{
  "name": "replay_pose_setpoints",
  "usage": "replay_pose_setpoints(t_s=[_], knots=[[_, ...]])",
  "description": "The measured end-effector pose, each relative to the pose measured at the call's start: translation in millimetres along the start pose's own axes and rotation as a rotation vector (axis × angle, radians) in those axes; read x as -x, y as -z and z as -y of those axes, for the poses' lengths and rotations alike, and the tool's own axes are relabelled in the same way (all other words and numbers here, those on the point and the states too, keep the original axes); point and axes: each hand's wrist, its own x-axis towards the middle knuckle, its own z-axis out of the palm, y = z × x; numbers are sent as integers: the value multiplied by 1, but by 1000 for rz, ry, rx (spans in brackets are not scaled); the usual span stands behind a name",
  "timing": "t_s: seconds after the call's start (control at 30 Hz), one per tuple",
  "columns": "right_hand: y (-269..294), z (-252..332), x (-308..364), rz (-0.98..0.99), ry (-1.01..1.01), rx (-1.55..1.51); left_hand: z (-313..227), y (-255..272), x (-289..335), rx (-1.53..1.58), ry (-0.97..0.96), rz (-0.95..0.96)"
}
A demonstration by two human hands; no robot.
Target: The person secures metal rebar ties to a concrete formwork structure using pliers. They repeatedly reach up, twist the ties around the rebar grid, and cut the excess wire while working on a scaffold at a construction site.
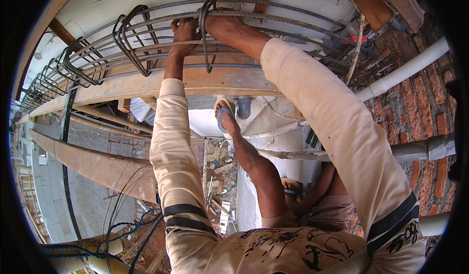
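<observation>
Closely — left hand (185,30), right hand (223,26) flanking steel stirrup (202,24).

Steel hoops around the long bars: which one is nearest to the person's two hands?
The hoop between the left hand and the right hand; the other visible hoops stand farther left, away from both.

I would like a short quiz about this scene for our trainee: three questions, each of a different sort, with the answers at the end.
1. What stands between the left hand and the right hand: (a) a sandal, (b) a steel stirrup, (c) a blue rope?
2. True or false: the brick wall appears on the picture's right side.
3. How many dark bands cross the left sleeve?

Key: 1. b; 2. true; 3. two.
</observation>
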Motion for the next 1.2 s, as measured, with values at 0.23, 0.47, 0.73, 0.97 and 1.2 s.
replay_pose_setpoints(t_s=[0.23,0.47,0.73,0.97,1.2], knots=[[7,-2,-17,257,-670,-295,-6,3,0,26,60,37],[0,-19,11,-159,-6,212,-13,10,1,49,64,25],[17,-18,15,-158,290,143,-11,4,2,82,59,-31],[2,-6,4,-61,-167,57,-3,0,3,72,-4,-50],[-22,-17,-12,-25,-675,-353,-8,-5,4,48,31,-113]])
